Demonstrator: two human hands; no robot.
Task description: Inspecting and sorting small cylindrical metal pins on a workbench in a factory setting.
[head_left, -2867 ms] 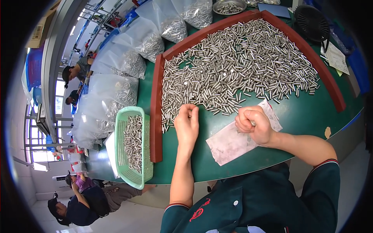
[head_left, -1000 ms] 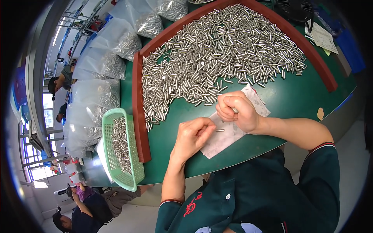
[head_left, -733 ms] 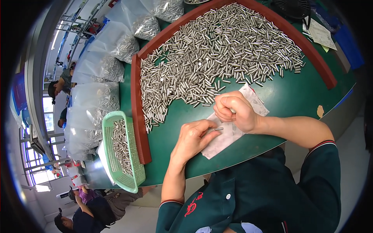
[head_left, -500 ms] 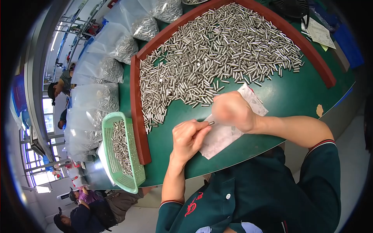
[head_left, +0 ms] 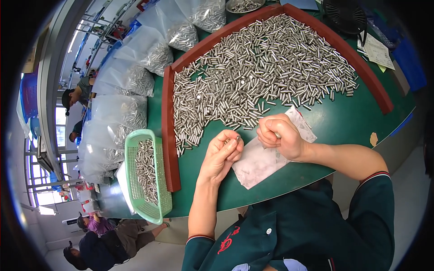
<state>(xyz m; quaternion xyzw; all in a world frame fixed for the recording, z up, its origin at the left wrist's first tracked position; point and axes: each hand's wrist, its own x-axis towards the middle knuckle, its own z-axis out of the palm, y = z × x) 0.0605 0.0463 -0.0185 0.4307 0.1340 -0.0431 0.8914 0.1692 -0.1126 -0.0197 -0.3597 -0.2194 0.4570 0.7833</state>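
Between the thumb and fingers of my left hand (head_left: 220,156) is a small metal pin (head_left: 238,138), only its end showing. My right hand (head_left: 284,139) is curled closed just to the right, apart from the left; whatever its fingers hold is hidden. Under both hands lies a smudged whitish sheet (head_left: 255,168) on the green tabletop (head_left: 312,174). Beyond them spreads a large heap of short shiny metal pins (head_left: 266,63), its near edge close to my fingertips.
Red bars (head_left: 168,131) fence the heap on the left and back. A light green basket (head_left: 159,180) holding pins stands at left, beside clear bags of pins (head_left: 135,108). At the back are a metal bowl (head_left: 244,5) and black fan (head_left: 346,16). Other people (head_left: 99,246) are at far left.
My right hand, blurred before, is now sharp and curled closed. The left hand has turned, so less of the pin shows. The whole view has shifted slightly.
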